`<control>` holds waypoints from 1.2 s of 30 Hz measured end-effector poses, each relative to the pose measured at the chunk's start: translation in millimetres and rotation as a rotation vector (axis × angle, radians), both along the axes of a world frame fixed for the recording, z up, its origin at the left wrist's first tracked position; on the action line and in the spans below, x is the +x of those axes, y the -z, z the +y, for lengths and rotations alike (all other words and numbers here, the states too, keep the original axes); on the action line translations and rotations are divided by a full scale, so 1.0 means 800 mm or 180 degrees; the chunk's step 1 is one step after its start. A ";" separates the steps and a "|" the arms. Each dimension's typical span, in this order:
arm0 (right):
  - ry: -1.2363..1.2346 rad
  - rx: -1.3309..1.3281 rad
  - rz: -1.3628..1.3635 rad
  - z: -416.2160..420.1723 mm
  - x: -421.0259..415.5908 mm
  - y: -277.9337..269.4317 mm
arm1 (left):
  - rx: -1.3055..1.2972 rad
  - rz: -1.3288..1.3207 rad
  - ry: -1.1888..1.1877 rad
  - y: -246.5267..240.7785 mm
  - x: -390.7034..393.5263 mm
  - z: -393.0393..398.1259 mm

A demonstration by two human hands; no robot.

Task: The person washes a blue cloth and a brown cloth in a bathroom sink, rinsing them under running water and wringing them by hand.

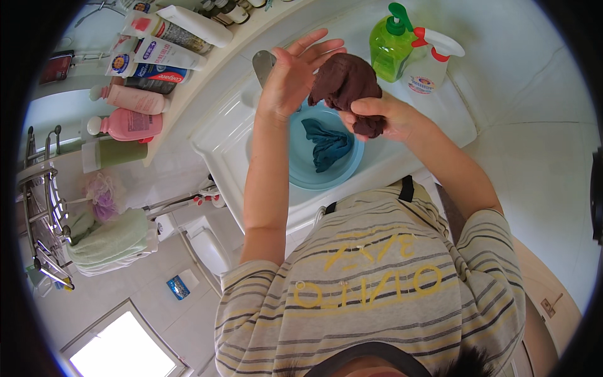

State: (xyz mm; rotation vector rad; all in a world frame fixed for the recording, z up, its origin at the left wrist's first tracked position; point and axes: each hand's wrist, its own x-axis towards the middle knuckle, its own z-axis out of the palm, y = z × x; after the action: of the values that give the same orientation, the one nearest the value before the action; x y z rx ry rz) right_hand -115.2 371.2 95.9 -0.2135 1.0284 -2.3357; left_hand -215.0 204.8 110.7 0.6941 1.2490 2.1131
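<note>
My right hand (pixel 393 113) grips a bunched dark brown cloth (pixel 347 81) above the sink, thumb over its lower part. Beside the cloth's upper left edge, my left hand (pixel 294 70) has its fingers spread and holds nothing visible. Whether its fingertips touch the cloth, I cannot tell. Below both hands a light blue plastic basin (pixel 325 183) sits in the white washbasin (pixel 459 110). A crumpled teal cloth (pixel 328 145) lies inside it. The metal faucet (pixel 262 66) is partly hidden behind my left hand.
A green pump bottle (pixel 388 47) and a spray bottle (pixel 428 66) stand on the sink's far right ledge. Tubes and bottles, among them a pink pump bottle (pixel 134 124), crowd the shelf (pixel 207 70) at left. A green towel (pixel 110 235) hangs near a metal rack (pixel 47 188).
</note>
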 end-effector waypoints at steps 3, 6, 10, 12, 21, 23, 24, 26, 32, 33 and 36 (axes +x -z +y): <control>-0.0421 -0.1038 -0.0249 -0.019 0.010 0.000 | 0.0488 -0.0209 0.0250 -0.002 0.006 0.017; -0.0694 -0.1868 -0.0730 -0.037 0.017 0.007 | 0.1358 -0.0404 0.0524 -0.012 0.017 0.036; -0.0505 -0.1668 -0.0652 -0.045 0.022 0.015 | 0.0425 0.0547 0.1076 -0.019 0.006 0.024; -0.0240 -0.1069 -0.0562 -0.043 0.023 0.014 | -0.0201 0.0395 0.0664 -0.028 0.013 0.025; 0.1615 0.1944 0.1130 -0.040 0.003 0.034 | -0.1943 0.1272 -0.1546 0.000 0.035 0.046; 0.1818 0.2312 0.1517 -0.039 0.001 0.047 | -0.2228 0.1822 -0.1694 0.001 0.040 0.050; 0.1649 0.2338 0.1407 -0.037 0.002 0.039 | -0.2017 0.1726 -0.1343 0.002 0.038 0.047; 0.1078 0.1929 0.0738 -0.031 0.002 0.031 | -0.1590 0.1524 -0.0647 0.003 0.030 0.034; -0.0579 -0.1140 -0.0465 -0.033 0.018 0.012 | 0.0136 -0.0468 0.0188 -0.003 0.017 0.023; -0.0726 -0.1488 -0.0579 -0.043 0.019 0.010 | 0.0483 -0.0800 0.0281 0.000 0.021 0.031; -0.1152 -0.2480 -0.0893 -0.073 0.022 0.003 | 0.1614 -0.1082 0.1135 -0.009 0.037 0.046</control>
State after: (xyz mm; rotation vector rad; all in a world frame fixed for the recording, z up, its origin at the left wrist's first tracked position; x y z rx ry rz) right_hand -97.7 312.8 93.8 -0.3202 -0.0887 -2.2226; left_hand -185.5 241.3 118.3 0.6662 0.3720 2.1316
